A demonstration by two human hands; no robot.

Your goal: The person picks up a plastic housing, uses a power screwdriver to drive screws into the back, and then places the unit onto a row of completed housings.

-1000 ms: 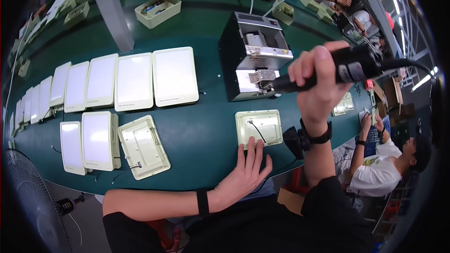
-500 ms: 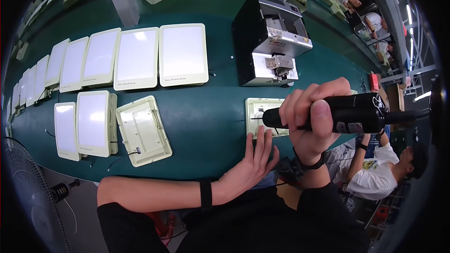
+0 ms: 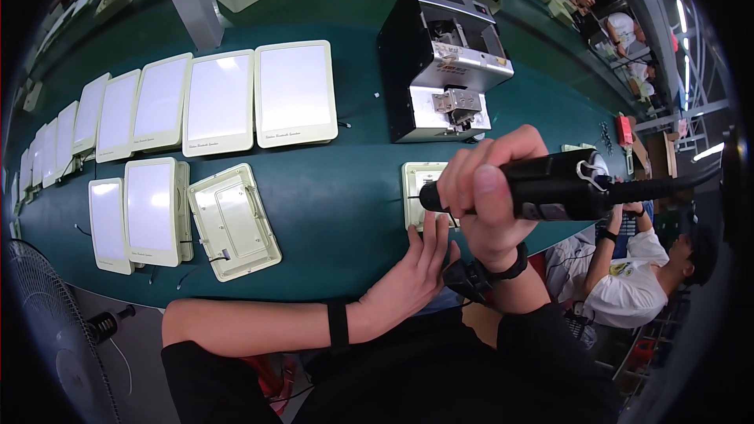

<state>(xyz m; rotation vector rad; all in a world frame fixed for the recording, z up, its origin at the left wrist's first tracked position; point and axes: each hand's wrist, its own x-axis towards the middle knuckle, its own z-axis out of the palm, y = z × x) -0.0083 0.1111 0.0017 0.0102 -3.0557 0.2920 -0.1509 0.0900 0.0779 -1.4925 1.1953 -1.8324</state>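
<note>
Green bench [image 3: 338, 188], near its front edge: the left hand [image 3: 404, 279], fairly flat, steadies a pale casing [image 3: 415, 174]. The right hand [image 3: 491, 196] grips a black tool [image 3: 554, 187], best held square.

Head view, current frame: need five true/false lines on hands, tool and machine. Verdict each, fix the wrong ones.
1. The right hand grips a black corded tool. True.
2. The left hand has its fingers at the near edge of a pale casing. True.
3. The left hand grips the black corded tool. False: only the right hand does.
4. A black-and-silver machine stands farther from the person than the pale casing. True.
5. The black-and-silver machine stands left of all the white-faced panels. False: it stands to the right of the white-faced panels.
</note>
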